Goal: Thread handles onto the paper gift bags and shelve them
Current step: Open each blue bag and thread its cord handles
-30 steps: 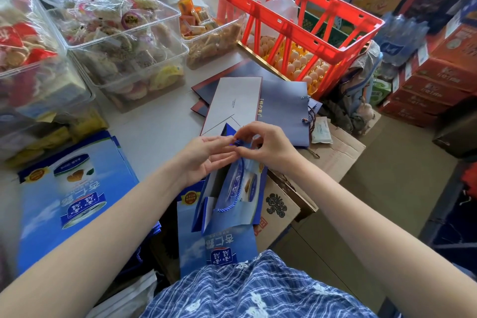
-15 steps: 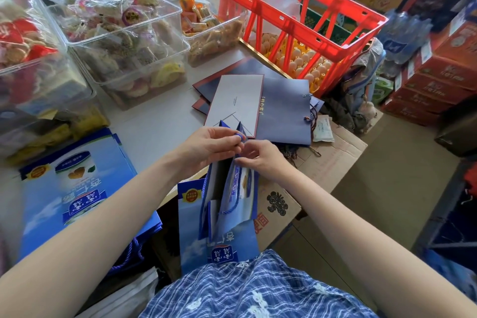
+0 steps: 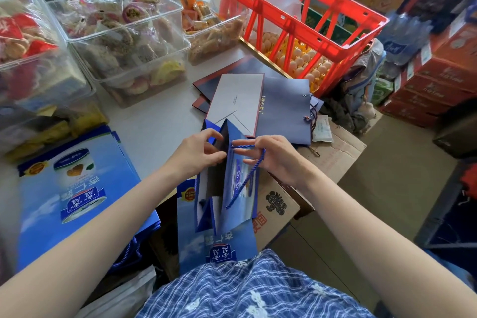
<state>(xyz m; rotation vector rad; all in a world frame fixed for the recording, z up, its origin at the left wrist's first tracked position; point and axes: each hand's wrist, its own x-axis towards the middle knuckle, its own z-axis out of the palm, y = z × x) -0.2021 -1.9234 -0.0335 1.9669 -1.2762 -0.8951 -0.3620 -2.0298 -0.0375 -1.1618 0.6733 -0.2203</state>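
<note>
A blue paper gift bag (image 3: 232,196) stands open on my lap, its top edge up toward the table. My left hand (image 3: 196,152) pinches the bag's left top edge. My right hand (image 3: 273,155) pinches a blue cord handle (image 3: 247,175) that runs across the bag's right top edge and hangs down its front. A stack of flat blue bags (image 3: 74,183) lies on the table at the left. Flat grey-purple bags (image 3: 281,108) lie ahead, one with a cord at its edge.
Clear plastic tubs of wrapped snacks (image 3: 124,41) fill the table's far left. A red crate (image 3: 296,15) sits over egg trays at the back. An open cardboard box (image 3: 333,157) stands to the right, red cartons (image 3: 433,80) beyond it. Bare floor lies at the right.
The bag has opened wider between my hands. My right hand has drawn the blue cord out across the top edge, and it now hangs down the front.
</note>
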